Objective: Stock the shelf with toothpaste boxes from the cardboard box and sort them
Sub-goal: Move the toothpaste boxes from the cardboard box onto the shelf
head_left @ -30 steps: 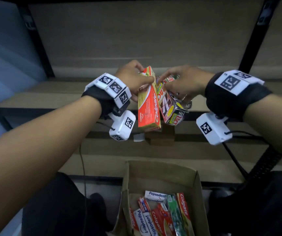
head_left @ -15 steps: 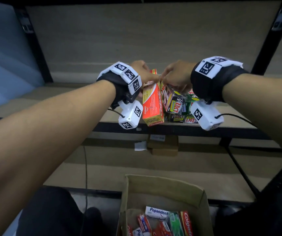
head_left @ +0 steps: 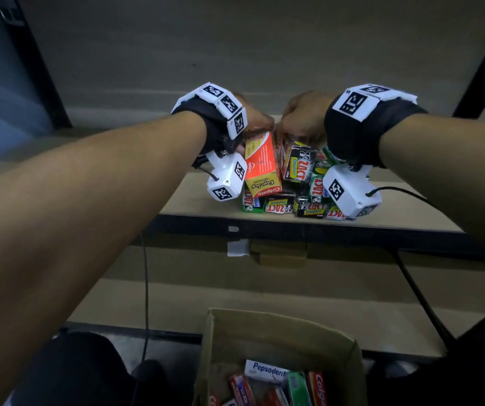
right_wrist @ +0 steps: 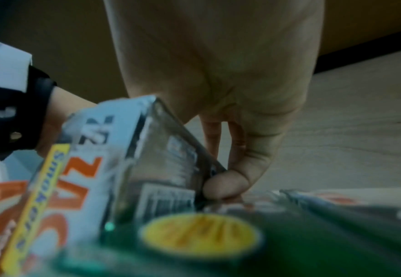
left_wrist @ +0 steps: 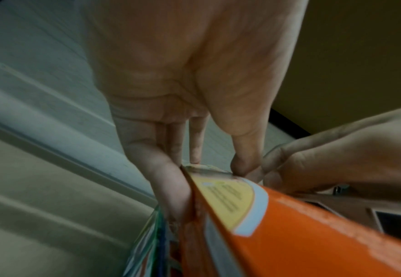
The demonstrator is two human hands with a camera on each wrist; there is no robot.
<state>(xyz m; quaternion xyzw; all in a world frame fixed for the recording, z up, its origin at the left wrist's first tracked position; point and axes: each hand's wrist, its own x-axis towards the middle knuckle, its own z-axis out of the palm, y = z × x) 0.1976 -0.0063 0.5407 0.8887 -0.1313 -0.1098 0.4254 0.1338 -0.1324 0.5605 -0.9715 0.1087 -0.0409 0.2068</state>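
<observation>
My left hand (head_left: 253,124) grips the far end of an orange Colgate box (head_left: 263,165), thumb and fingers pinching it (left_wrist: 218,172). Beside it my right hand (head_left: 299,121) holds a black Zact Smokers box (head_left: 298,164) by its far end, thumb pressed on its edge (right_wrist: 220,185). Both boxes hang tilted just over a pile of Zact boxes (head_left: 299,203) lying at the front of the shelf board (head_left: 194,197). Below, the open cardboard box (head_left: 276,332) holds several more toothpaste boxes (head_left: 267,385).
Black shelf uprights (head_left: 39,68) stand at left and right. A lower shelf board (head_left: 176,297) carries a small brown carton (head_left: 282,253). Black cables (head_left: 417,291) hang down at the right. A dark knee (head_left: 83,370) is beside the cardboard box.
Both hands have moved forward and down over the shelf with their boxes, now reaching the Zact pile. The view has tilted upward, so the cardboard box sits lower in frame.
</observation>
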